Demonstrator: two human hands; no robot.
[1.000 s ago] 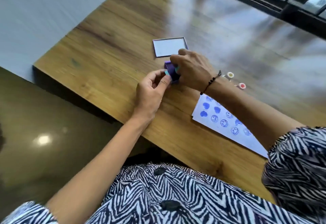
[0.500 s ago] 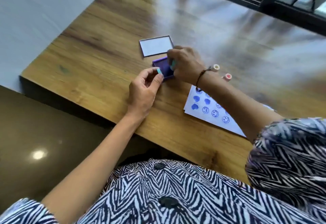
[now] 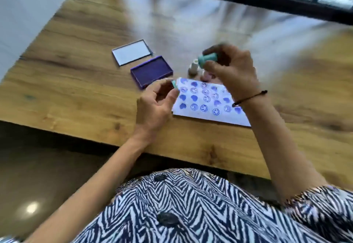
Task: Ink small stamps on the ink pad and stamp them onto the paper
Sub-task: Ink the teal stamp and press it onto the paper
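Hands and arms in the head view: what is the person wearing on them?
Both forearms are bare. The right hand has a thin dark cord bracelet at the wrist. The left hand shows no jewellery and has a teal painted thumbnail. Higher up, short sleeves in a black-and-white zigzag print begin.

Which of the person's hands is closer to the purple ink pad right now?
Left. The left hand hovers just beside the ink pad's near corner; the right hand is raised farther off, over the paper, holding a teal stamp.
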